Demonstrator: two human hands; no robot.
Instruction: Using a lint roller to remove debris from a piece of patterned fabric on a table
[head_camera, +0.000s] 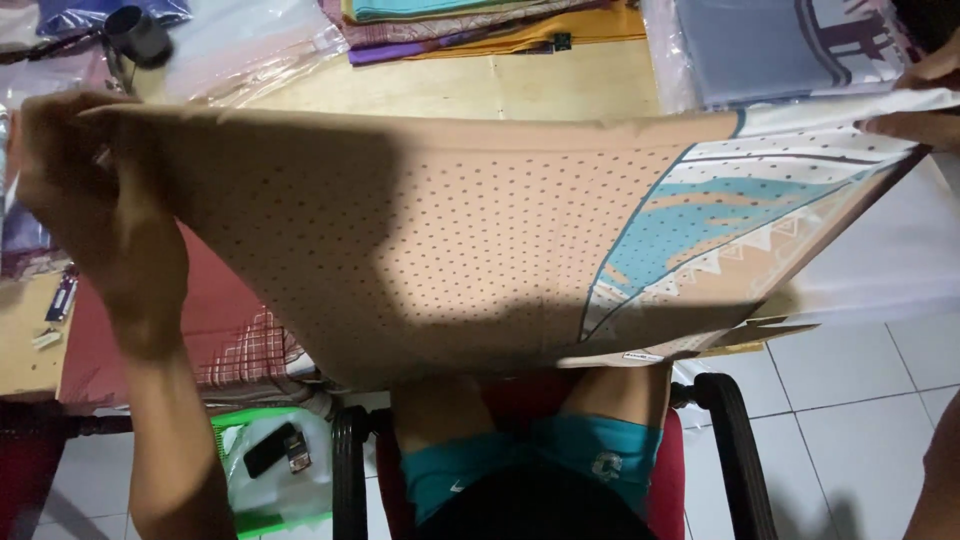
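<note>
place: textile packing workshop | evidence: folded fabrics (480, 25), plastic sleeves (270, 40), wooden table (500, 85)

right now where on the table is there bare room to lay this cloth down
One bare strip of wooden table shows, bordered by the clear plastic bags on the left, the folded cloth stack behind, and the bagged grey cloth on the right. The tan dotted cloth, stretched between left hand and right hand, hides the nearer table. The left edge is crowded.
</note>
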